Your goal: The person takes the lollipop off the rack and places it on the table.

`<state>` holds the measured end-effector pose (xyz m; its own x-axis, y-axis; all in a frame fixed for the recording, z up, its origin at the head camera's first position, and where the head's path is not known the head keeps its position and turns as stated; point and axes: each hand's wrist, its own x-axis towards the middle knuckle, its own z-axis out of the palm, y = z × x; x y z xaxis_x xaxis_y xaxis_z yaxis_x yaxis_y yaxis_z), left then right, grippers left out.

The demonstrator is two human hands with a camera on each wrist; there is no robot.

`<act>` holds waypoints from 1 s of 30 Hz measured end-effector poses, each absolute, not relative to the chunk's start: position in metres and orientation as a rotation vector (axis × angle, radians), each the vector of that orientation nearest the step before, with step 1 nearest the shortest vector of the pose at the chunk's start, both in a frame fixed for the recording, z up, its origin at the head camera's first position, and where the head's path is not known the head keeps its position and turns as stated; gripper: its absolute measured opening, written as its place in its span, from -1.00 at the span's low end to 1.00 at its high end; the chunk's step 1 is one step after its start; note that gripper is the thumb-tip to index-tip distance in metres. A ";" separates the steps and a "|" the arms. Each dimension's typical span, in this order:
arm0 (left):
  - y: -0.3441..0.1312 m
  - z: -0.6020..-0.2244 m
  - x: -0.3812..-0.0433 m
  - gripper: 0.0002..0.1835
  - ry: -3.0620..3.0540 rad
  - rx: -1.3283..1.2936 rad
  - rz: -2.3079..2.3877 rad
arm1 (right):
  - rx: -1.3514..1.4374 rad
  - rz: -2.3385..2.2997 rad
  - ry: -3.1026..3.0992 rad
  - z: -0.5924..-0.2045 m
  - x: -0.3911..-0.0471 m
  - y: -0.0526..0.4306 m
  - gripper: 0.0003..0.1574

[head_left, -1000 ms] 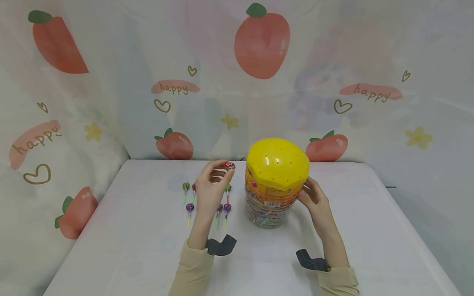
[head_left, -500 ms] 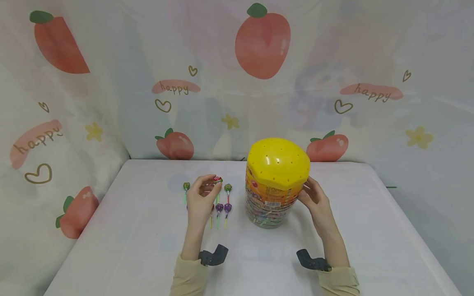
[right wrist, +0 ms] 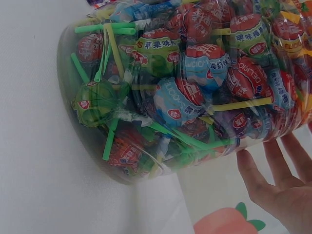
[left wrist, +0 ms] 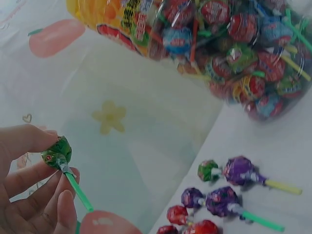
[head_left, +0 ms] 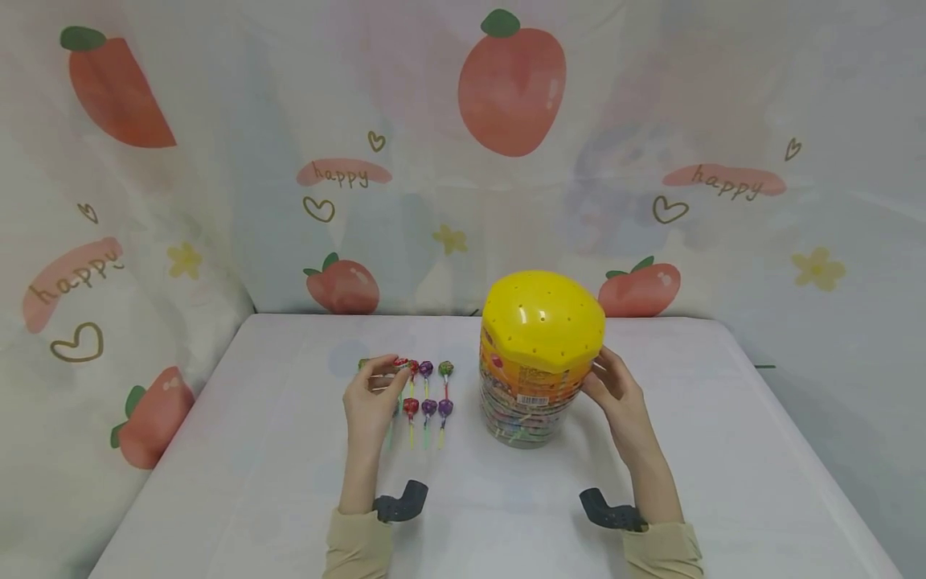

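In the head view my left hand (head_left: 369, 406) hovers over the left part of two rows of lollipops. It pinches a lollipop (left wrist: 57, 153) with a green wrapper and green stick between thumb and fingers, head up. Purple lollipops (left wrist: 223, 201) and red ones lie below it, while my hand hides some of the rows in the head view. My right hand (head_left: 618, 394) touches the right side of a big clear jar (right wrist: 146, 126) full of lollipops. Its fingers lie fairly straight against the wall. A yellow lid (head_left: 542, 318) tops the jar, which stands upright.
The white table (head_left: 239, 482) reaches back to a printed cloth backdrop (head_left: 412, 104). The jar stands just right of the lollipop rows. Dark wrist mounts (head_left: 401, 503) stick out from both wrists.
My left hand has moved left and down with its lollipop, from beside the jar to over the left end of the rows. The right hand and the jar have stayed put.
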<state>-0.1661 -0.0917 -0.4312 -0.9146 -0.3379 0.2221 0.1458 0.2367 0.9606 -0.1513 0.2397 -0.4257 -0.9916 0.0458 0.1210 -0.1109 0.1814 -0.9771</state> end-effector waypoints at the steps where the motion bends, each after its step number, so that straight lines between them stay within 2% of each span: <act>1: -0.094 -0.433 -0.166 -0.71 -2.139 0.187 -1.710 | 0.061 1.935 -2.318 -0.426 -0.151 0.240 -0.32; 12: -0.118 -0.443 -0.167 -0.68 -2.229 0.294 -1.598 | 0.058 1.951 -2.299 -0.424 -0.150 0.238 -0.31; 30: -0.153 -0.472 -0.168 -0.73 -2.342 0.537 -1.452 | 0.046 1.937 -2.322 -0.423 -0.150 0.238 -0.31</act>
<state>-0.1684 -0.1530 -0.4721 -0.8735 -0.4801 0.0812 -0.1407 0.4086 0.9018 -0.1499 0.2380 -0.4231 -0.9927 0.0516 0.1089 -0.0979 0.1818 -0.9785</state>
